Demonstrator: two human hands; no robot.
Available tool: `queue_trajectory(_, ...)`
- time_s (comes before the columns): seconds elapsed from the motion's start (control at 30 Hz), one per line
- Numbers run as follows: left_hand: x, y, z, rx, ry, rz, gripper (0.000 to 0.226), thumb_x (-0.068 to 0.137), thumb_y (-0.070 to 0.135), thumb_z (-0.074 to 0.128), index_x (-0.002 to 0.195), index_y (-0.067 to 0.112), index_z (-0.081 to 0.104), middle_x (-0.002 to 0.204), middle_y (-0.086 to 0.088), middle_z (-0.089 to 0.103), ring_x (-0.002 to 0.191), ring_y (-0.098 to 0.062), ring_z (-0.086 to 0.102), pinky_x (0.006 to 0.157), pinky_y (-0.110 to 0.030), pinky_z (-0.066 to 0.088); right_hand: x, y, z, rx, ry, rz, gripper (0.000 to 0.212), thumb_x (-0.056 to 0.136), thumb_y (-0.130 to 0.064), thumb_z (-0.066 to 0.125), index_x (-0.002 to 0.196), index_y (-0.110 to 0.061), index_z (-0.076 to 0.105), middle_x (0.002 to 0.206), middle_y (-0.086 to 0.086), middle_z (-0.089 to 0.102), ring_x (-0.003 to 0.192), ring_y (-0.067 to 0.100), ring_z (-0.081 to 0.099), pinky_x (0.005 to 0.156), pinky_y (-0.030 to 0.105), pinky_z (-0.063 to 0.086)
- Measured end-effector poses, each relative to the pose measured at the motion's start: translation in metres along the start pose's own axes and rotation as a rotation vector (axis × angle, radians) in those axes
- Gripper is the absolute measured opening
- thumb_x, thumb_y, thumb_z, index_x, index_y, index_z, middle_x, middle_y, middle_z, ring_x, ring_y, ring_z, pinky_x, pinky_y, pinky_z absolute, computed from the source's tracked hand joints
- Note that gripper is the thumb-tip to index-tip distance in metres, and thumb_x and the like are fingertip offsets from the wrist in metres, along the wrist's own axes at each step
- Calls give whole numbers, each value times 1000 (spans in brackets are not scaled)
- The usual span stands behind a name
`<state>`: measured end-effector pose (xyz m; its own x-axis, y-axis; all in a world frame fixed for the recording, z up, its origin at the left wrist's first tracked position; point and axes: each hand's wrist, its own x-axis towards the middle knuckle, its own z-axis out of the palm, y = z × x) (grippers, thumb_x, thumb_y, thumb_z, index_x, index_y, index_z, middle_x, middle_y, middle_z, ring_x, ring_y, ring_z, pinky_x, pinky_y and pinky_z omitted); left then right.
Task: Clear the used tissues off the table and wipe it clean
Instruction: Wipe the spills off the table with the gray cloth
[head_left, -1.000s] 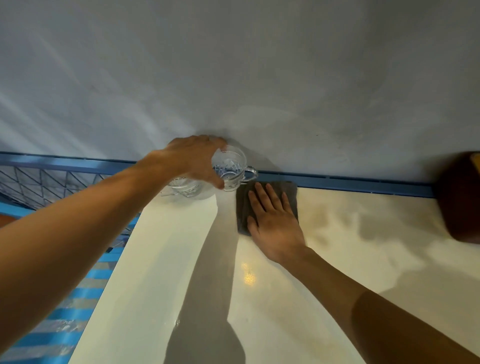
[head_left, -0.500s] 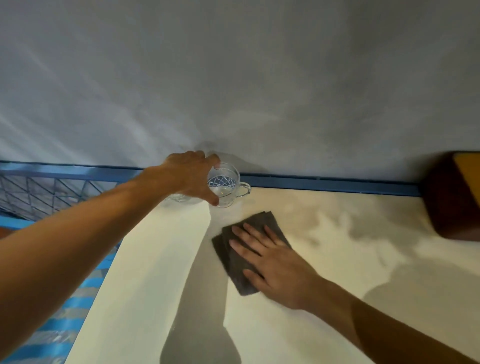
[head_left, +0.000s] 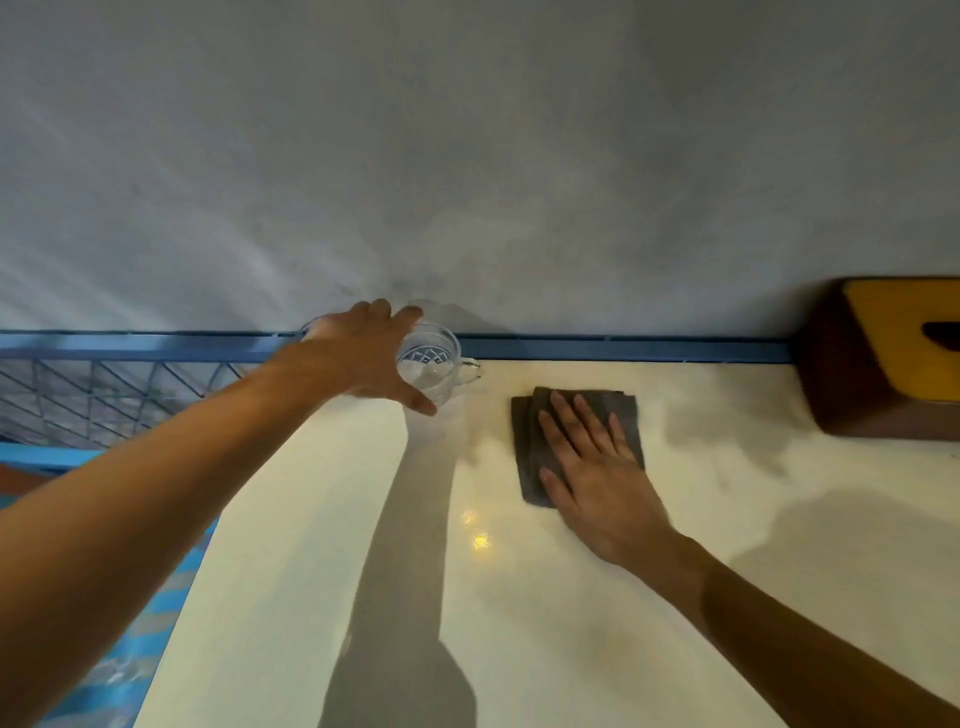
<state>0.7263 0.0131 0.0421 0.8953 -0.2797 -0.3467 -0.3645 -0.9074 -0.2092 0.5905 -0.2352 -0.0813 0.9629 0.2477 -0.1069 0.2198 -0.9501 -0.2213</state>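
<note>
A: Cloth?
B: Folded dark grey cloth (head_left: 525, 447) lies flat on the glossy cream bench (head_left: 571, 649), right of centre. Right hand (head_left: 597, 483) presses it, grip apart, fingers straight, pointing up-frame at the grey wall (head_left: 467, 156). Long axis unclear; the hand hides its lower edge.
A: Left?
B: Left hand (head_left: 363, 358), grip clamped over the glass cup (head_left: 434, 358) by the blue rail (head_left: 623, 347). Tissue box (head_left: 883, 364) at the right edge.
</note>
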Motion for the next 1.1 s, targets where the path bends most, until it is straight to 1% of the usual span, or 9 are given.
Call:
queue_trajectory(0.07, -10, 0, -6, -65, 120, -13, 111, 58, 84, 62, 146, 28, 22, 137, -5, 46, 124, -27, 48, 92, -44, 47, -21, 1, 0, 6, -9, -56, 65, 95, -53, 6, 154, -28, -3, 162, -6, -9, 148, 14, -14, 122, 43, -1)
queue_trajectory(0.2, -42, 24, -12, -375, 445, 20, 74, 75, 69, 62, 135, 28, 43, 132, 0, 53, 118, -25, 52, 89, -42, 47, -64, 26, -3, 5, -28, -104, 60, 100, -50, 15, 154, -31, -6, 160, -12, -17, 145, 7, -22, 119, 37, -10)
queue_trajectory(0.3, -64, 79, -1, -512, 494, 177, 51, 81, 58, 52, 122, 28, 55, 121, 6, 59, 106, -18, 58, 78, -31, 46, -77, 59, -9, 13, -16, -25, 61, 99, -51, 16, 153, -34, -6, 160, -15, -16, 145, 5, -21, 120, 38, -7)
queue_trajectory(0.4, -72, 136, 21, -580, 426, 242, 26, 87, 39, 59, 111, 30, 60, 106, 9, 64, 87, -10, 59, 70, -25, 44, -80, 84, -14, 33, -6, 85, 65, 93, -57, 8, 152, -35, -9, 159, -17, -17, 144, 3, -22, 121, 37, -8)
queue_trajectory(0.53, -70, 194, 34, -972, 257, 84, 7, 87, 24, 63, 88, 30, 66, 64, 9, 54, 59, -9, 50, 60, -22, 43, -106, 109, -15, 45, 15, 170, 67, 91, -58, 5, 152, -35, -7, 158, -19, -18, 145, 3, -21, 119, 34, -9)
queue_trajectory(0.63, -66, 231, 29, -1153, 157, 53, 13, 88, 19, 63, 83, 28, 68, 70, 4, 63, 66, -11, 59, 62, -15, 46, -135, 136, -20, 77, 26, 221, 68, 90, -58, 6, 153, -35, -3, 158, -19, -17, 145, 4, -20, 120, 35, -9)
queue_trajectory(0.83, -69, 290, 25, -1201, 91, 38, 15, 85, 12, 61, 79, 23, 69, 65, 6, 61, 58, -5, 53, 58, -12, 40, -197, 207, -34, 86, 41, 338, 69, 88, -61, 3, 151, -35, -4, 158, -17, -15, 145, 3, -21, 121, 35, -9)
queue_trajectory(0.97, -65, 320, 11, -1263, 94, 25, 14, 87, 11, 61, 82, 20, 70, 74, 3, 65, 66, -9, 56, 60, -12, 41, -220, 247, -44, 107, 61, 406, 70, 87, -62, 7, 151, -36, -2, 158, -16, -14, 146, 5, -19, 119, 34, -11)
queue_trajectory(1.1, -50, 349, -17, -1396, 99, -5, 11, 92, 21, 60, 92, 18, 71, 85, 5, 66, 77, -8, 58, 68, -20, 45, -222, 258, -51, 115, 76, 414, 62, 99, -51, 29, 152, -36, 2, 159, -15, -10, 146, 7, -16, 119, 34, -12)
